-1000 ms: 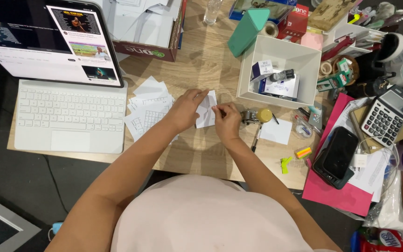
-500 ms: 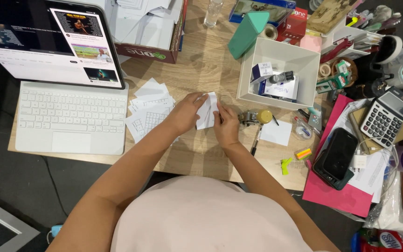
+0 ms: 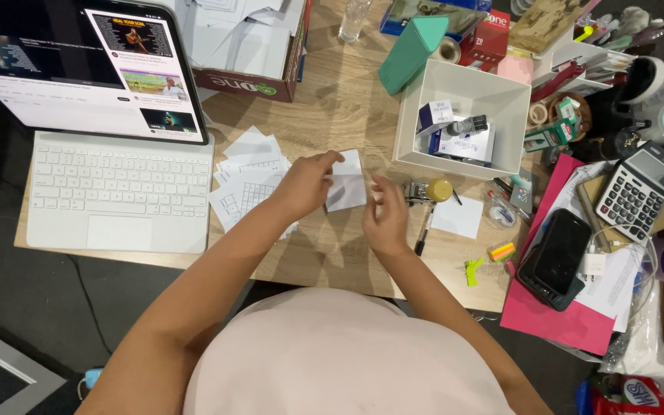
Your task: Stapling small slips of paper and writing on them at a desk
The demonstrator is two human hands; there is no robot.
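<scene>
My left hand (image 3: 306,184) pinches a small folded white paper (image 3: 346,183) above the middle of the wooden desk (image 3: 332,115). My right hand (image 3: 385,219) hovers just right of the paper with its fingers apart, holding nothing. Under my left wrist lies a loose pile of white paper slips (image 3: 246,178), some printed with grids. A stapler-like metal tool (image 3: 415,191) and a yellow round thing (image 3: 439,190) lie just right of my right hand.
A white keyboard (image 3: 117,190) with a tablet screen (image 3: 94,65) stands at the left. A white open box (image 3: 463,115) holds small packages. At the right lie a calculator (image 3: 638,192), a black phone (image 3: 555,250) on a pink folder (image 3: 559,319), a white note (image 3: 459,216) and a pen (image 3: 424,230).
My right hand has let go of the folded paper and drawn back to the right; my left hand still holds the paper in the same spot.
</scene>
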